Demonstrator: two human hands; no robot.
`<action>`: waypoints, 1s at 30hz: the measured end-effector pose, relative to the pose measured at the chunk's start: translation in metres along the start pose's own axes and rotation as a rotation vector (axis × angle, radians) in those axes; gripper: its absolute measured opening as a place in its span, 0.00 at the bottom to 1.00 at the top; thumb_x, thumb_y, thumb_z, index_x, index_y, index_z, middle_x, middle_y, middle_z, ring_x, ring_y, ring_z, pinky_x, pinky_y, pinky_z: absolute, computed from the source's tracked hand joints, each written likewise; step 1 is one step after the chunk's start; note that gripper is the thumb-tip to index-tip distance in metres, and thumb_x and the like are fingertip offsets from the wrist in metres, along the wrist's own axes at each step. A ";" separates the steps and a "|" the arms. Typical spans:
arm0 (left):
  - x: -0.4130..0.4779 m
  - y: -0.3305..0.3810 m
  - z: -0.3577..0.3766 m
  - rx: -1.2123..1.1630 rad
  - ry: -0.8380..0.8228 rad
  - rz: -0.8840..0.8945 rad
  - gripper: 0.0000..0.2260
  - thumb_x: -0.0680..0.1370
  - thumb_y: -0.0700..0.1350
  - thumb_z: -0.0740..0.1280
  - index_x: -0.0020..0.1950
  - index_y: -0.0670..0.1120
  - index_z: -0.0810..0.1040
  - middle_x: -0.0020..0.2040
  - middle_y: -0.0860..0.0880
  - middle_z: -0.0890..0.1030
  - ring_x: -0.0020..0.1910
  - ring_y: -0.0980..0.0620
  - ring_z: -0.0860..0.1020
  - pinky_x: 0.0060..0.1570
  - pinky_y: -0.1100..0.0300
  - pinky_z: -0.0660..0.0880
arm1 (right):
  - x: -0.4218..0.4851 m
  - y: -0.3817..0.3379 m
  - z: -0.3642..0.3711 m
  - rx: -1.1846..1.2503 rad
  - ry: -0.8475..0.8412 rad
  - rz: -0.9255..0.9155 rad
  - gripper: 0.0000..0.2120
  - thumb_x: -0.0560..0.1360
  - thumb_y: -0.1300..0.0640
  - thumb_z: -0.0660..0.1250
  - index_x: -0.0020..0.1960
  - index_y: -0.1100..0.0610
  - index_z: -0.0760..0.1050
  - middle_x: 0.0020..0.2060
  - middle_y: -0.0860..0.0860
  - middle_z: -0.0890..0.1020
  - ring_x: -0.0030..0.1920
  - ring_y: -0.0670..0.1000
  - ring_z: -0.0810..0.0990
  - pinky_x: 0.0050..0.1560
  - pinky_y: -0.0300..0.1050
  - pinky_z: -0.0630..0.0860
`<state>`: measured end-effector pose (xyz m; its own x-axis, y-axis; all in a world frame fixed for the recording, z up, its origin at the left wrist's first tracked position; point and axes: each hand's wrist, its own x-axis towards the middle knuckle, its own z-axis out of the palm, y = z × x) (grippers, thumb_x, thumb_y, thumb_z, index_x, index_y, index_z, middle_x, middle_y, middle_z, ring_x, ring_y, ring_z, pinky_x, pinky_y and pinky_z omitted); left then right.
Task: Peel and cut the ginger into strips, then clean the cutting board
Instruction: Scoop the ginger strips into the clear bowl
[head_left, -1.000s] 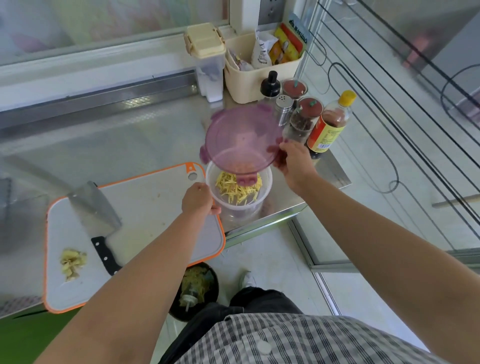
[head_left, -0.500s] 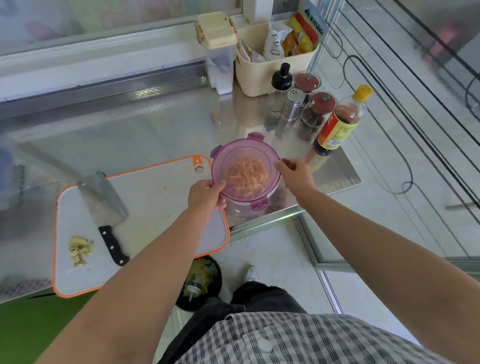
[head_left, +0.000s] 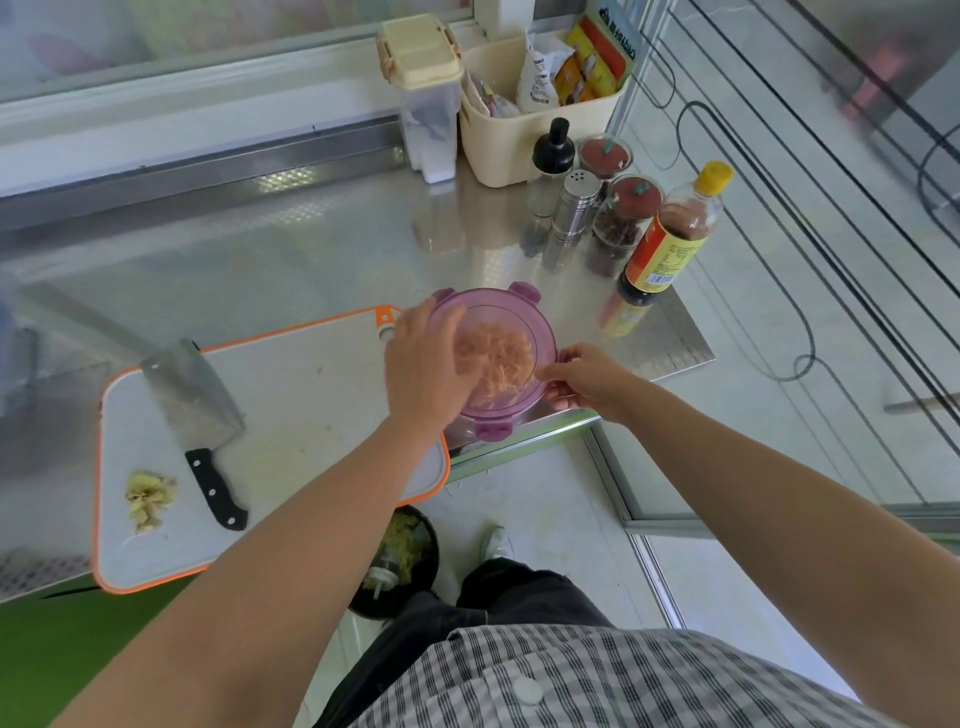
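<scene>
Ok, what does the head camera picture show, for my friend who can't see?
A person's left hand presses a purple lid down over ginger strips while the right hand pinches its edge. Beside it, a cleaver and ginger peels lie on a white cutting board.

The left hand (head_left: 423, 371) has moved onto the purple lid (head_left: 519, 332), now seated.

Print on the sauce bottle (head_left: 670, 244) and on the packets (head_left: 592, 67) in the basket (head_left: 498, 150) is too blurred to read
</scene>
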<state>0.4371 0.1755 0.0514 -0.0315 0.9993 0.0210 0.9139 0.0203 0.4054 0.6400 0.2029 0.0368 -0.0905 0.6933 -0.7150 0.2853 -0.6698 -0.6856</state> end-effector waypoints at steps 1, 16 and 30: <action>0.000 0.007 0.004 0.052 -0.126 0.038 0.37 0.71 0.65 0.68 0.76 0.54 0.60 0.77 0.44 0.57 0.75 0.41 0.56 0.70 0.44 0.60 | -0.002 0.001 0.000 -0.011 -0.033 0.004 0.05 0.74 0.65 0.69 0.46 0.63 0.74 0.33 0.57 0.77 0.28 0.49 0.77 0.35 0.43 0.78; 0.000 0.019 0.023 0.204 -0.402 -0.008 0.49 0.65 0.72 0.67 0.78 0.55 0.50 0.79 0.43 0.42 0.76 0.37 0.41 0.71 0.33 0.48 | -0.010 -0.004 0.014 -0.494 0.463 -0.120 0.26 0.68 0.45 0.75 0.53 0.66 0.77 0.40 0.61 0.84 0.45 0.57 0.83 0.46 0.49 0.76; 0.004 0.017 0.014 0.103 -0.464 0.095 0.40 0.65 0.68 0.71 0.73 0.64 0.58 0.79 0.50 0.42 0.77 0.43 0.37 0.72 0.37 0.38 | 0.003 -0.027 0.007 -0.671 0.388 -0.376 0.27 0.73 0.47 0.70 0.66 0.59 0.69 0.60 0.56 0.74 0.57 0.56 0.75 0.56 0.48 0.71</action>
<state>0.4584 0.1806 0.0457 0.2160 0.9052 -0.3661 0.9403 -0.0917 0.3278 0.6258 0.2210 0.0519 0.0050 0.9614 -0.2753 0.8164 -0.1629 -0.5540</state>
